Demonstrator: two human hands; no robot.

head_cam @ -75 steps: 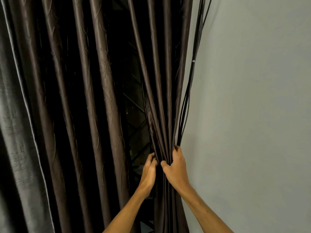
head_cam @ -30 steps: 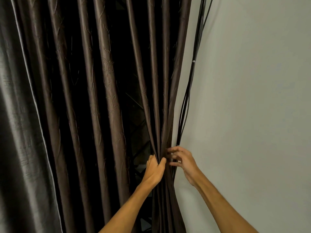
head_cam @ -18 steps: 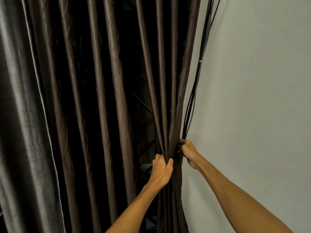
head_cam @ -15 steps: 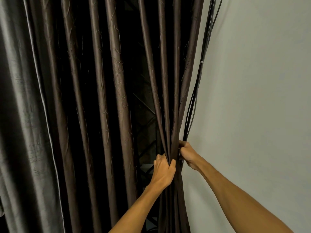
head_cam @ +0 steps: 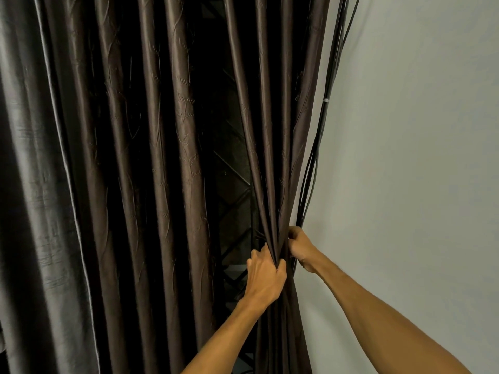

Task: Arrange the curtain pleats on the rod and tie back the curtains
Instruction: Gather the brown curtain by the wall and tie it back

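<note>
Your left hand (head_cam: 266, 276) and right hand (head_cam: 298, 245) squeeze the shiny brown curtain's (head_cam: 272, 157) folds together, fingers curled tight, beside the grey wall (head_cam: 418, 157), ready for tying.

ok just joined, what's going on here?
A person is bunching the right-hand pleats of the brown curtain beside the wall. The left hand grips the gathered folds from the window side; the right hand holds the bundle's outer edge slightly higher, next to the black cables. No tie-back is visible and the bundle is not yet tied. A grey curtain hangs loose on the left.
</note>
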